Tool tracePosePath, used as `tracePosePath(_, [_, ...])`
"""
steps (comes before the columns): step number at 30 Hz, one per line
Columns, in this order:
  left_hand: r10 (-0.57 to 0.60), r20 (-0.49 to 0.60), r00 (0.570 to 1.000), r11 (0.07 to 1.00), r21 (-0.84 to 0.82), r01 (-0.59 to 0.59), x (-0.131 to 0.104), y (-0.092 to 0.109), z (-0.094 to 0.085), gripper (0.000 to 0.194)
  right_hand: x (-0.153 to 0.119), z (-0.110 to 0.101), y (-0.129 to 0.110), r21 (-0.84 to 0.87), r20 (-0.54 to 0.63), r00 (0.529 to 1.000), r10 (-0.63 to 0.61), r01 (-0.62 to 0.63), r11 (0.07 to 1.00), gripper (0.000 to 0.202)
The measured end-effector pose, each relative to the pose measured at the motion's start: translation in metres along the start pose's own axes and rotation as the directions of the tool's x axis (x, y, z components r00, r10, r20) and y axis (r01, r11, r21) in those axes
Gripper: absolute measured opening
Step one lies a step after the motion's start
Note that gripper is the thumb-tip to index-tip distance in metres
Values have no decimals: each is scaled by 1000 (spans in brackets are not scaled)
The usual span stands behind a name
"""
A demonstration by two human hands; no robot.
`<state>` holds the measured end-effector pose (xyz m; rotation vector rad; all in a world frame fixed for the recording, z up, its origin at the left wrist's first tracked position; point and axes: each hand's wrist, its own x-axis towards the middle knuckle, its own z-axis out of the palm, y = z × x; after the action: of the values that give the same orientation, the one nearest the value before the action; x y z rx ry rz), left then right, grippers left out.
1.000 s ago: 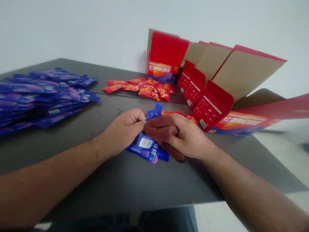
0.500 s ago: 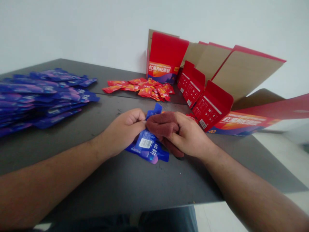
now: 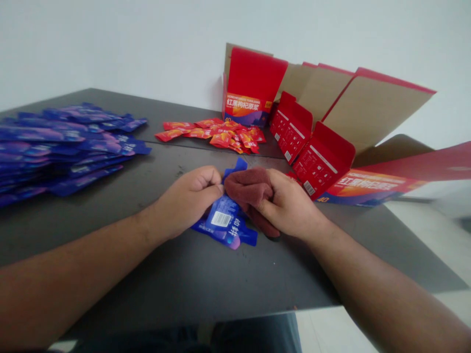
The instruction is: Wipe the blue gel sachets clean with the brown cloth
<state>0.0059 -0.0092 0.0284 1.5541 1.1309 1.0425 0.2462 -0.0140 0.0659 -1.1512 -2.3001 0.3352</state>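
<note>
I see two open-flapped red cartons, one at the back and one at the right, their contents hidden from me by the walls. The blue pouch lies on the dark table between my hands: my left hand, knuckles curled, pinches its edge, while my right, angled inward, clamps a folded brown cloth over it.

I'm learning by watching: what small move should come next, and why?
Perhaps the right hand should wipe the brown cloth lightly across the blue pouch, since it grips the cloth over part of the pouch, whose edge the left hand seems to pinch.
</note>
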Motion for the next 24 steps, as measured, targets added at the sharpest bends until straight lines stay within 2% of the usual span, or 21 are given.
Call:
tracePosePath(4, [51,-35,998,998,33,-50,1,3,-2,22,-4,4,0,72,177,976,-123,112,991,23])
tracePosePath(6, [70,-26,997,997,43,-68,2,3,-3,23,-5,5,0,85,227,959,-169,153,985,18])
tracePosePath(8, [60,-25,998,998,33,-59,3,1,-3,22,-5,5,0,65,201,969,-143,132,989,17])
tracePosePath(11, [16,-29,999,1000,-7,-16,2,-2,-2,20,-2,2,0,3,49,999,-15,15,1000,22])
tracePosePath(14, [-11,-9,1000,999,-38,11,0,-2,0,21,1,-1,0,-28,-47,997,59,-60,998,27])
tracePosePath(17, [-4,-14,1000,1000,-22,3,0,2,0,22,0,-1,0,-7,33,999,17,-16,1000,25])
tracePosePath(21, [38,-25,999,999,40,-37,1,6,-1,22,-4,3,0,80,198,970,-143,130,988,22])
tracePosePath(24, [47,-28,999,997,68,-45,1,5,-2,21,-4,3,0,86,210,963,-167,152,985,21])
